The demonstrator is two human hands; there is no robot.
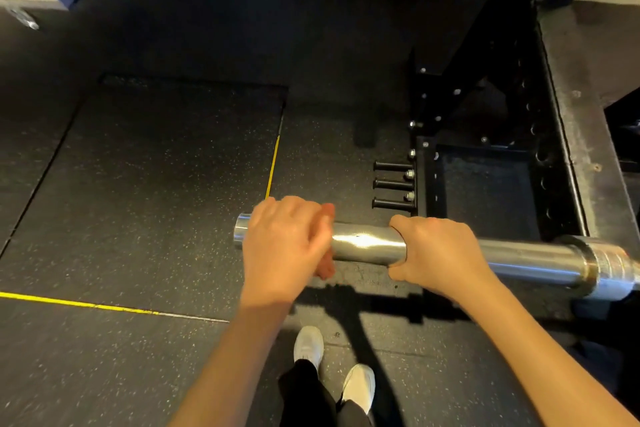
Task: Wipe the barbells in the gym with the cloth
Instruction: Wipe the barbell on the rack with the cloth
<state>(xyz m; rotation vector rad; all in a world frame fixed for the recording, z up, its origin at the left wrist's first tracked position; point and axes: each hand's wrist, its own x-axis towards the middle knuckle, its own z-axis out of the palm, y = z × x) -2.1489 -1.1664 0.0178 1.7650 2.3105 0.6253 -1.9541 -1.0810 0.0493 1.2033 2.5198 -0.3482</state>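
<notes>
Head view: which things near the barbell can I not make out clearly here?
Reddish blur under the left hand, head view: cloth or fingers, cannot tell.
Left hand's grip: motion blur hides it.
Barbell: the right edge cuts it off; the right hand covers part of it.
Rack: the top edge cuts off its upright.

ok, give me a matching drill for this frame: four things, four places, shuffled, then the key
Things
1. left hand
2. right hand
3. black pegs
4. white shoes

Places
A. sticking out of the rack, beyond the sleeve
B. on the floor, at the bottom of the view
C. curled over the sleeve near its free end
D. gripping the sleeve nearer the collar

Pairs: 1-C, 2-D, 3-A, 4-B
</notes>
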